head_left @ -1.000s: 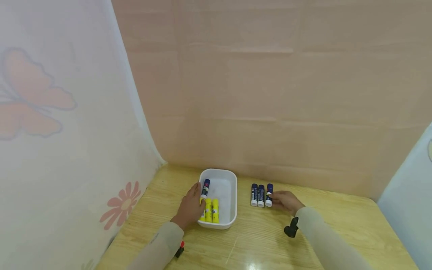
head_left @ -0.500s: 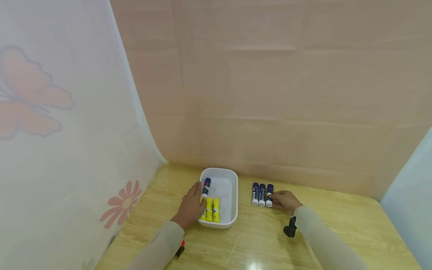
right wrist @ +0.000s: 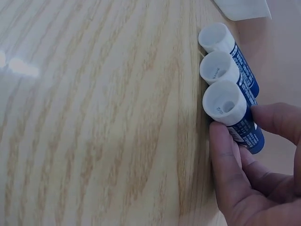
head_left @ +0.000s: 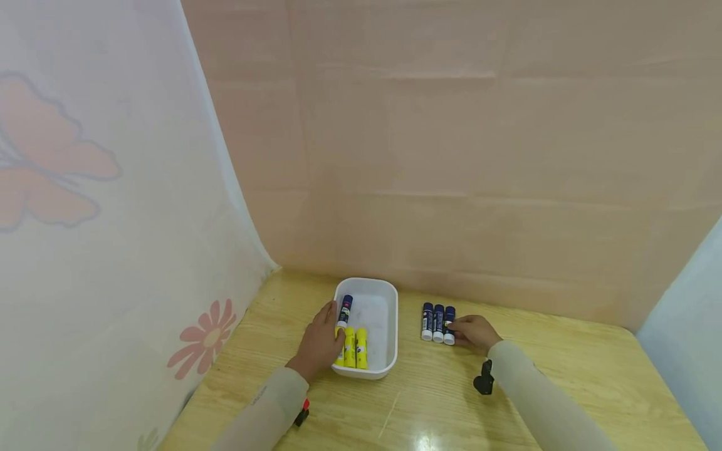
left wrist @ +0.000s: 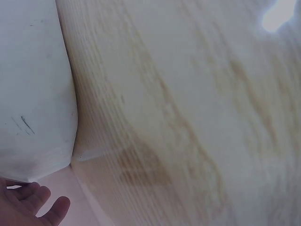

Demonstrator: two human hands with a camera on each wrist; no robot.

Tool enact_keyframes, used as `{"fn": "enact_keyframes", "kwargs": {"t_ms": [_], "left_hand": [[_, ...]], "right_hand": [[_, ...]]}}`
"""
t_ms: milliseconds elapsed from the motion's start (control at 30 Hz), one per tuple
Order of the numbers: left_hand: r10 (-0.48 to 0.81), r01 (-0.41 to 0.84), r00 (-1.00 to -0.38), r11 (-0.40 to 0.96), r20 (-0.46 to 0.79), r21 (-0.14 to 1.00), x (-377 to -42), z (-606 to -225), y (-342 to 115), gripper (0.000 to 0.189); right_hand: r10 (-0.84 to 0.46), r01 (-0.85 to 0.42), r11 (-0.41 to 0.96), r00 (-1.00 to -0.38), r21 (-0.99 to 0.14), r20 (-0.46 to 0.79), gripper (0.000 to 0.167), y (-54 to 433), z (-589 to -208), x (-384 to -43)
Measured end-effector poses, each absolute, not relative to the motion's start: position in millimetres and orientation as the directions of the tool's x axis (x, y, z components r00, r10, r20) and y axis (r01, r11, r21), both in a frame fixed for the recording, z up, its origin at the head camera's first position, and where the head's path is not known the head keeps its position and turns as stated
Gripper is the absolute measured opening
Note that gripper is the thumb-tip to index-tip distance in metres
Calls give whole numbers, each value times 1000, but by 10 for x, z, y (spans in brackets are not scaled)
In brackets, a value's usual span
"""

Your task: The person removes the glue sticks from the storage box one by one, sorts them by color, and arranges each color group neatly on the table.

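Three navy glue sticks with white bases lie side by side on the table, right of a white plastic tray. My right hand pinches the rightmost glue stick between thumb and fingers. Its white base sits right against the middle glue stick, with the left glue stick just beyond. My left hand grips the tray's left rim, thumb over the inside and fingers along the outer wall. Inside the tray are another navy glue stick and several yellow glue sticks, one partly hidden by that hand.
A pale wood-grain table carries everything. Behind it hangs a creased tan backdrop. A white sheet printed with a butterfly and flowers closes the left side, and a pale sheet the right.
My right hand has slid the rightmost glue stick left, closing its gap to the middle one. The left hand keeps its hold on the tray rim.
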State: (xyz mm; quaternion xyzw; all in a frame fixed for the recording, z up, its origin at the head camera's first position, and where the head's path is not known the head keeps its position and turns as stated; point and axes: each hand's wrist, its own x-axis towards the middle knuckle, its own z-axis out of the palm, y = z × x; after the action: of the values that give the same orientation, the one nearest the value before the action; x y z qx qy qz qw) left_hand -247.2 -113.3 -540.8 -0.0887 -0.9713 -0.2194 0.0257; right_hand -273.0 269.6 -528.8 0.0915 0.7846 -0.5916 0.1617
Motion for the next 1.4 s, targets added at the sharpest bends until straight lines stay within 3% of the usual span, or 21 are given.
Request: {"fn": "enact_keyframes", "kwargs": {"t_ms": [233, 1400], "left_hand": [[171, 199, -980, 879, 102, 433, -2480, -5398, -1127, 72], [156, 172, -985, 884, 73, 434, -2482, -5422, -1097, 72]], "right_hand": [[3, 311, 386, -942, -869, -336, 48, 2690, -5260, -2731], [11, 300, 460, -943, -836, -333, 45, 2727, -5220, -2706]]}}
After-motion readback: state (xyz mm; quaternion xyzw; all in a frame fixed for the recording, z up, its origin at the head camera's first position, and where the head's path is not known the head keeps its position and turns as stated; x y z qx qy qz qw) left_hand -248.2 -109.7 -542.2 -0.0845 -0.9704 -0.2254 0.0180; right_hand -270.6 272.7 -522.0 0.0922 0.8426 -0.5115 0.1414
